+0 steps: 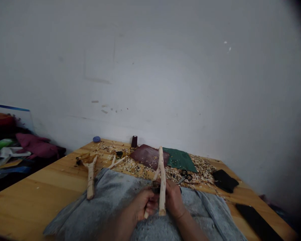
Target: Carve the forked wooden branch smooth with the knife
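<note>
A peeled, pale forked branch (pixel 162 180) stands tilted between my hands, over a grey cloth (pixel 125 187). My left hand (pixel 147 202) is closed round one prong of the fork, whose tip sticks out below the fingers. Partly hidden behind the branch, my right hand (pixel 174 198) is closed too. Something dark (pixel 156 188) shows between the hands, and a dark end peeks out beside the right hand; it looks like a tool, but its kind is hidden. To the left, another peeled forked stick (pixel 91 179) lies partly on the cloth.
Wood shavings (pixel 203 165) cover the back of the wooden table (pixel 40 190). Among them are scissors (pixel 185 176), a maroon sheet (pixel 146 155), a green sheet (pixel 180 159), a thread spool (pixel 134 141) and a small forked twig (pixel 117 163). Black pieces (pixel 257 221) lie right.
</note>
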Tool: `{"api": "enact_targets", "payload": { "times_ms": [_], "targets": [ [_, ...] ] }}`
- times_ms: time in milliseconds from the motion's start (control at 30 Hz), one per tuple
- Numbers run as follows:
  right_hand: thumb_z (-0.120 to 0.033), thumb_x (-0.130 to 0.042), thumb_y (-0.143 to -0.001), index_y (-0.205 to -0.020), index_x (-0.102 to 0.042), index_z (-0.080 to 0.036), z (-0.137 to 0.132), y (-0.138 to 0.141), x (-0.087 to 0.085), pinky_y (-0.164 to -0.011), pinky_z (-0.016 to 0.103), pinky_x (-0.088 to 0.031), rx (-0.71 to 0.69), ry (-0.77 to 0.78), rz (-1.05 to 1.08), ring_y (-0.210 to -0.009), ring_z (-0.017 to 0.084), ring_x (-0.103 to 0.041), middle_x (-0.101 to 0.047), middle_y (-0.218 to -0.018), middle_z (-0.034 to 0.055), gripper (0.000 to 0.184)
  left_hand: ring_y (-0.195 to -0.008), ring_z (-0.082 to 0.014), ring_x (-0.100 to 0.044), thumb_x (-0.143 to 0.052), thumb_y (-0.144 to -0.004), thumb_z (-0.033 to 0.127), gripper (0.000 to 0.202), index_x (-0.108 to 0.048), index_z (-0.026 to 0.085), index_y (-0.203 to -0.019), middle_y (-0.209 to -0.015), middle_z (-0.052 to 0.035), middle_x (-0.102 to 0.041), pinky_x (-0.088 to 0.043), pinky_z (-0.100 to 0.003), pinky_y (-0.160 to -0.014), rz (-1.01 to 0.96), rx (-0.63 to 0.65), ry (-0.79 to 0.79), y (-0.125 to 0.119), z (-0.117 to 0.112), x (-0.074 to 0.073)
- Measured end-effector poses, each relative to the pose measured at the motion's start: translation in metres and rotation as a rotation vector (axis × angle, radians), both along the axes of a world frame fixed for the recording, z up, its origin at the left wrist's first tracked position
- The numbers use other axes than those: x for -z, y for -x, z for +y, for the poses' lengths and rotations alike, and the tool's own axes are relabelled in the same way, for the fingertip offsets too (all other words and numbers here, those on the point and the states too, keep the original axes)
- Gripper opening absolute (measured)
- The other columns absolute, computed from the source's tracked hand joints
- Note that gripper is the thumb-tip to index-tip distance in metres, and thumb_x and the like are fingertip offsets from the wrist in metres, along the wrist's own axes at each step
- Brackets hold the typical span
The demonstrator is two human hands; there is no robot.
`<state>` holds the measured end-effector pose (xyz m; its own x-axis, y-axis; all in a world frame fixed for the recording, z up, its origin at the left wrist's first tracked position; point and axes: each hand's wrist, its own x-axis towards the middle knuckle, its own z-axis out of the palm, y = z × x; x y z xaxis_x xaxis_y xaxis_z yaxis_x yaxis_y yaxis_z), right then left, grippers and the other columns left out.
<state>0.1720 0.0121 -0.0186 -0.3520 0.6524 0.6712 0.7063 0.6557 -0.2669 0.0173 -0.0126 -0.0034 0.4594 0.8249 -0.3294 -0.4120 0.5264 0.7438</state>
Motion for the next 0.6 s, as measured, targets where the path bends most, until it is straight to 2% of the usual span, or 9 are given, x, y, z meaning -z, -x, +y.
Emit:
{"api": "enact_targets", "payload": {
  "times_ms": [200,400,500,600],
  "targets": [
    [-0.011,-0.051,-0.078,-0.104,-0.070,-0.022,0.0008,0.0019,0.0042,-0.073,0.026,-0.047,-0.036,-0.047,0.034,-0.081,0.018,-0.064,-0.070,-0.086,0.0055,0.034,-0.037,-0.0009,-0.013,-0.066,-0.066,0.020,0.024,-0.044,0.019,-0.058,-0.046,0.0103,-0.029,-0.003,-0.018,-0.039,-0.015,0.006,0.000,-0.0041,-0.0001,0.0015],
    [-0.014,-0.053,-0.078,-0.099,-0.070,-0.021,0.0012,0.0040,0.0052,-0.072,0.025,-0.047,-0.031,-0.054,0.017,-0.078,0.018,-0.064,-0.070,-0.083,0.0056,0.028,-0.036,-0.0006,-0.009,-0.063,-0.076,0.028,0.033,-0.039,0.020,-0.055,-0.044,0.0112,-0.024,-0.005,-0.018,-0.039,0.017,0.001,0.001,-0.0065,-0.0036,0.0003],
    [-0.014,-0.053,-0.076,-0.098,-0.069,-0.017,0.0014,0.0059,0.0032,-0.068,0.026,-0.047,0.008,-0.041,-0.026,-0.073,0.019,-0.064,-0.069,-0.078,0.0065,0.028,-0.036,-0.0002,-0.010,-0.061,-0.081,0.027,0.035,-0.038,0.019,-0.055,-0.045,0.0108,-0.025,-0.005,-0.019,-0.041,0.046,-0.019,-0.012,-0.0053,-0.0033,0.0024],
    [-0.011,-0.051,-0.075,-0.096,-0.070,-0.017,0.0001,0.0079,-0.0020,-0.071,0.024,-0.048,0.088,0.038,-0.088,-0.074,0.019,-0.065,-0.070,-0.078,0.0061,0.029,-0.035,-0.0004,-0.013,-0.059,-0.079,0.016,0.033,-0.038,0.019,-0.054,-0.044,0.0101,-0.028,-0.006,-0.020,-0.042,0.074,-0.042,-0.032,-0.0050,-0.0025,0.0053]
  ]
}}
